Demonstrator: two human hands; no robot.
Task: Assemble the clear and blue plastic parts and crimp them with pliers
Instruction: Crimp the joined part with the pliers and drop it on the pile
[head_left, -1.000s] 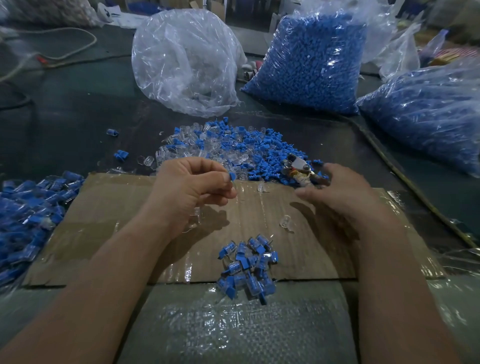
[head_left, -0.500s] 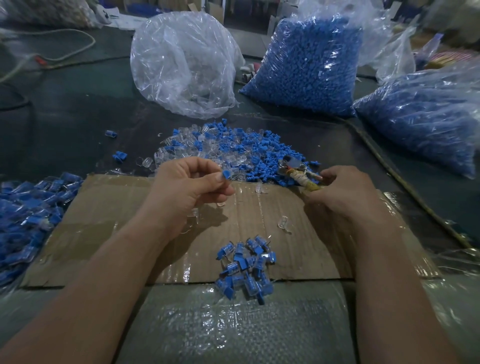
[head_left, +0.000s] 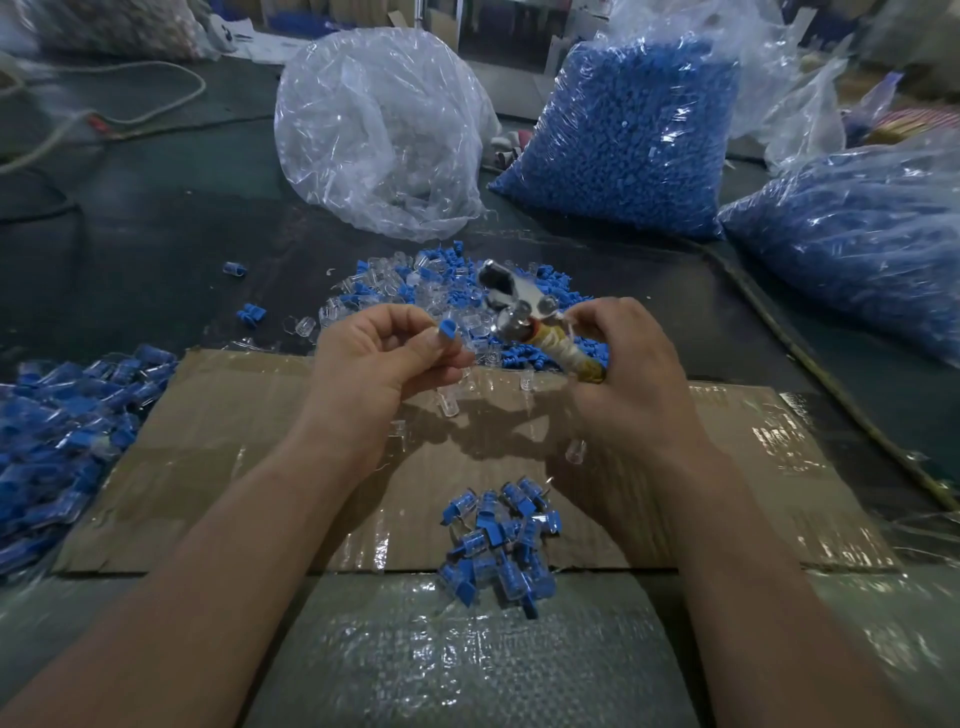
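Note:
My left hand (head_left: 384, 358) pinches a small blue and clear plastic part (head_left: 447, 335) between thumb and fingers, blue end up. My right hand (head_left: 623, 364) grips the tape-wrapped handles of metal pliers (head_left: 511, 301), whose jaws point up and left, a short way right of the part. A mixed pile of loose blue and clear parts (head_left: 415, 291) lies just behind both hands. A small heap of joined parts (head_left: 498, 545) sits at the near edge of the cardboard sheet (head_left: 218, 457).
A heap of bagged blue pieces (head_left: 62, 431) lies at the left. Behind stand a nearly empty clear bag (head_left: 379, 130), a full bag of blue parts (head_left: 623, 135) and another (head_left: 857, 234) at the right. Loose clear caps (head_left: 576, 449) lie on the cardboard.
My right hand has picked the pliers up off the pile and raised them toward the left hand. The left hand has lifted its part slightly and stayed closed on it.

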